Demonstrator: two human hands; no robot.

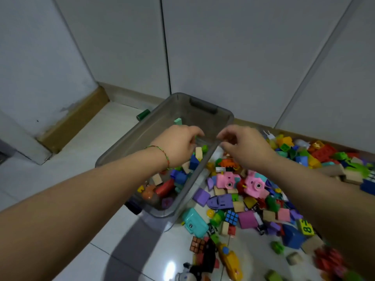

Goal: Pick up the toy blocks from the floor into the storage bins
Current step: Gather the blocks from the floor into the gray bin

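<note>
A grey see-through storage bin (205,110) stands on the floor and holds several coloured blocks (178,177) at its near end. My left hand (178,145) hovers over the bin's middle, its fingers hanging loosely downward. A tan block (198,153) and a small green block (205,148) sit just under its fingertips. My right hand (243,145) reaches to the bin's right rim with curled fingers and thumb close together. Whether it pinches anything is unclear. A big heap of toy blocks (263,199) covers the floor right of the bin.
Two pink toy cameras (225,179) and a teal one (193,222) lie in the heap, along with a puzzle cube (231,217) and a yellow toy (230,260). A green cylinder (143,114) lies behind the bin by the white cabinet doors (223,47).
</note>
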